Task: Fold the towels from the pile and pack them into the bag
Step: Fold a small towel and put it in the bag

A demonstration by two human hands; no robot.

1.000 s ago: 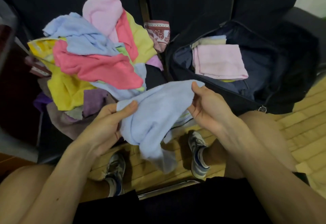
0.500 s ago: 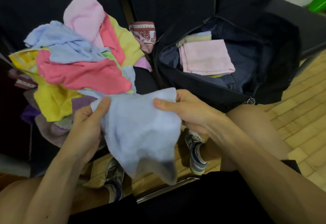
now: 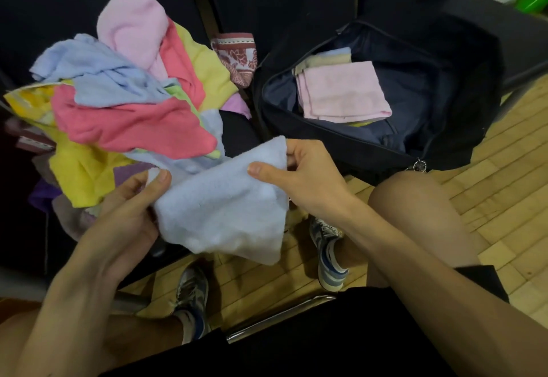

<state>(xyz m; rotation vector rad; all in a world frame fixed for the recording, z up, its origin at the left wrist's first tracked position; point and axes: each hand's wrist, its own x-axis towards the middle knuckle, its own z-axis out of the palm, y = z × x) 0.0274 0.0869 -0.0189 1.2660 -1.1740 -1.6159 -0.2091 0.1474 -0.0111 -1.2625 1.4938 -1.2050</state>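
— Where is the light blue towel (image 3: 225,207)?
— Held up in front of the pile (image 3: 133,121). The left hand (image 3: 127,210) pinches its left edge and the right hand (image 3: 308,175) pinches its top corner.
— And the bag (image 3: 444,109)?
— Unzipped on the right, with a folded pink towel (image 3: 341,91) inside

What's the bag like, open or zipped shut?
Open. The bag gapes wide, and a folded pink towel shows lying inside it.
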